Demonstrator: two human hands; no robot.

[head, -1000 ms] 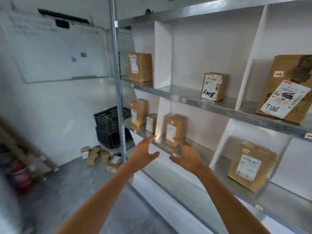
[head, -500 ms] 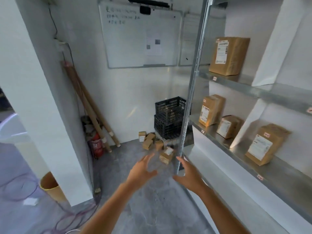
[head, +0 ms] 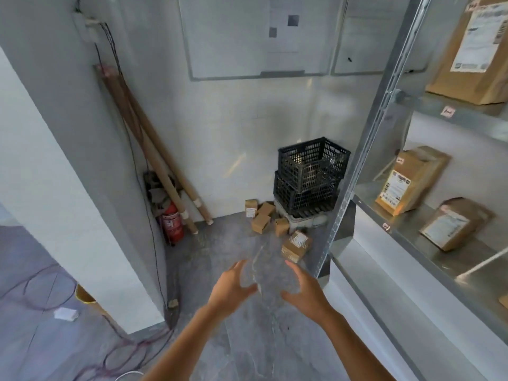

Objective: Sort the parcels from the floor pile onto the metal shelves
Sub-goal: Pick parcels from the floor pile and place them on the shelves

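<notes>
Several small brown parcels (head: 264, 218) lie in a pile on the grey floor by the back wall; the nearest one (head: 296, 245) has a white label on top. My left hand (head: 232, 287) and my right hand (head: 303, 291) hover side by side above the floor, short of the pile, palms facing each other, fingers spread and holding nothing. The metal shelves (head: 406, 221) run along the right. On them stand a large parcel (head: 475, 48) on the upper level and two labelled parcels (head: 409, 182) (head: 453, 226) on the level below.
Two stacked black crates (head: 310, 177) stand behind the pile against the shelf post (head: 368, 133). Cardboard tubes (head: 154, 149) and a red extinguisher (head: 172, 224) fill the left corner. A white pillar (head: 68, 188) juts out on the left, with cables (head: 55, 292) on the floor.
My view has swung left and down, from the shelves to the floor pile. Both hands have come away from the shelf and now hang lower, over the floor and nearer the pile.
</notes>
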